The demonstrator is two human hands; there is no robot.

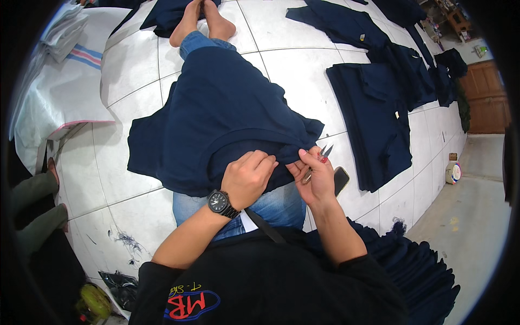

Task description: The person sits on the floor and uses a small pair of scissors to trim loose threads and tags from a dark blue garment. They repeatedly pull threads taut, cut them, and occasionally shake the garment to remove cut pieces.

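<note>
A navy blue knit shirt (pixel 227 93) lies spread over my lap and legs, its ribbed neckline towards me. My left hand (pixel 248 175), with a black watch (pixel 219 202) on the wrist, rests at the neck opening. Its fingers are bent together on the cloth, and the fingertips are partly hidden. In my right hand (pixel 316 176) is a pair of thread snips (pixel 326 153), blades pointing away from me. The thumb and fingers of that hand also pinch a bunched edge of the shirt. Beside it on the floor lies a smartphone (pixel 341 180).
Folded navy garments (pixel 371 126) lie on the white tiles (pixel 134 101) to the right. A navy garment pile (pixel 418 276) sits behind my right elbow. White woven sacks (pixel 61 89) are at left, near another person's legs (pixel 36 199). Thread scraps (pixel 129 242) litter the floor.
</note>
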